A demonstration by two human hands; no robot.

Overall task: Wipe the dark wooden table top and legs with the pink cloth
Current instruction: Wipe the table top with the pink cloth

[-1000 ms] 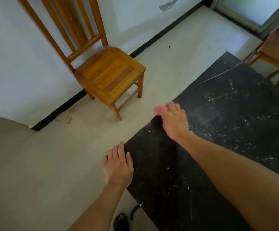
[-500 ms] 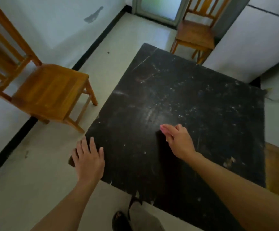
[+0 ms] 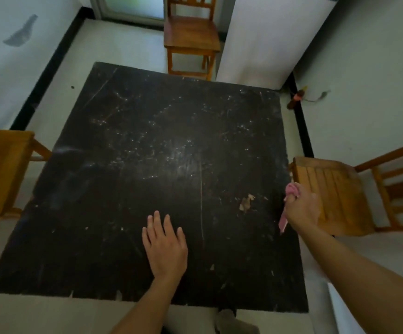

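- Head view: the square dark wooden table top (image 3: pixel 147 153) fills the middle of the frame, with many pale specks and a chipped light patch (image 3: pixel 246 201) in the lower right part. Its legs are hidden under it.
- The left hand (image 3: pixel 165 244) lies flat on the top in the lower centre, fingers straight and holding nothing.
- The right hand (image 3: pixel 301 208) is at the right edge of the table, with its fingers curled around the crumpled pink cloth (image 3: pixel 292 190). One end sticks out above the fist and a strip hangs below it.
- The cloth looks soft, light and limp. I think it is better to bunch it in the palm, so that a wide pad presses on the wood.
- Three orange-brown wooden chairs stand at the top (image 3: pixel 190 37), right (image 3: pixel 328 189) and left (image 3: pixel 0 169).
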